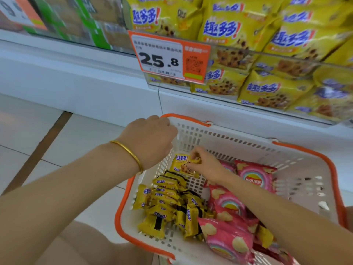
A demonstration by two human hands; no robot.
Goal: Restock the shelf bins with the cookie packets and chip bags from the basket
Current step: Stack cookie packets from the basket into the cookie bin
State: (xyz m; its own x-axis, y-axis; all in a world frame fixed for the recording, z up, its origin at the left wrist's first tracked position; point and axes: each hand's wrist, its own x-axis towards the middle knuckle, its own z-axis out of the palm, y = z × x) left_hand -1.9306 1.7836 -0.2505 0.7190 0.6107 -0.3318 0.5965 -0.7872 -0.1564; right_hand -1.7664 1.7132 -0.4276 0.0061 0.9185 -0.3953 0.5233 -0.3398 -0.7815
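Left arm: bare, it reaches from the lower left edge up and to the right, forearm stretched out long.
Left wrist: nearly straight, with a thin gold bangle [131, 153] round it.
Left hand [150, 138]: back turned to the camera, fingers curled down over the corner rim of the basket [191, 118]; fingertips hidden.
Right arm: bare, it comes in from the lower right edge and runs up and left.
Right hand [207, 163]: palm down, thumb and fingers pinch the right edge of a yellow cookie packet [181, 163].
Hands: near each other, not touching.
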